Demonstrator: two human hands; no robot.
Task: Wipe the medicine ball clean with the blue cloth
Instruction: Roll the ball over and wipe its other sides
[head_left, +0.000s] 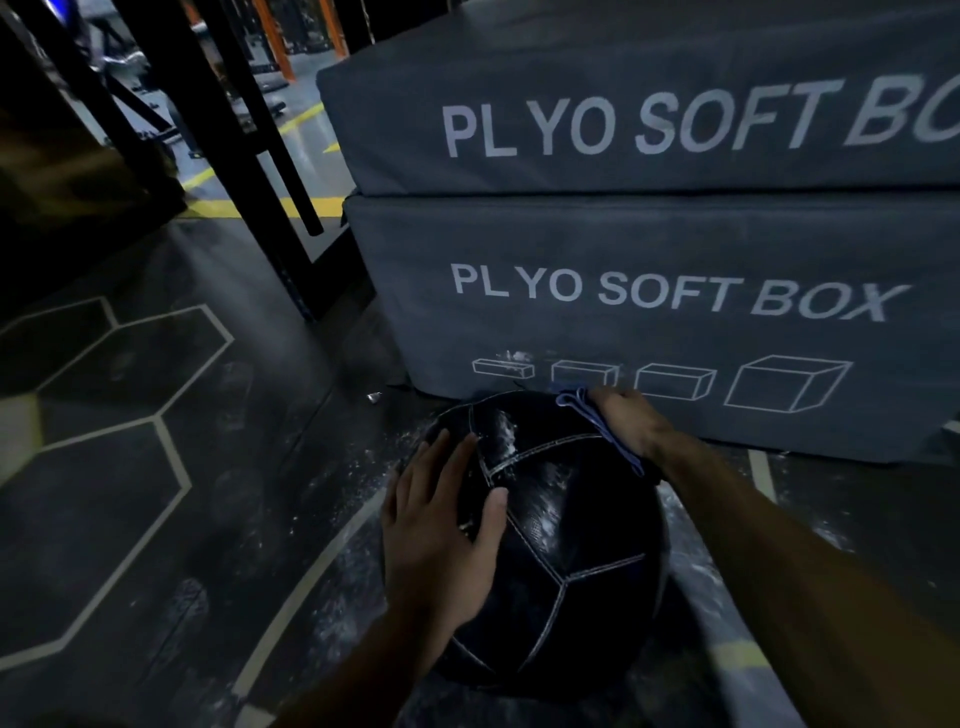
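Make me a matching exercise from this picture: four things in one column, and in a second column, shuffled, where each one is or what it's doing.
Things:
1. left hand
2. right hand
3. cloth
4. white dust

Places or states:
A. smeared on the ball's top panels
B. lies flat on the ball's left side
C. presses the cloth on the ball's far right side
D. bunched under a hand

Pairs: 1-B, 2-C, 3-D, 4-A

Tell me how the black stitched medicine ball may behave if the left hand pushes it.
The black stitched medicine ball is round, so it may roll; the left hand lies flat on its side. Its large size suggests weight. White dust may make it slippery.
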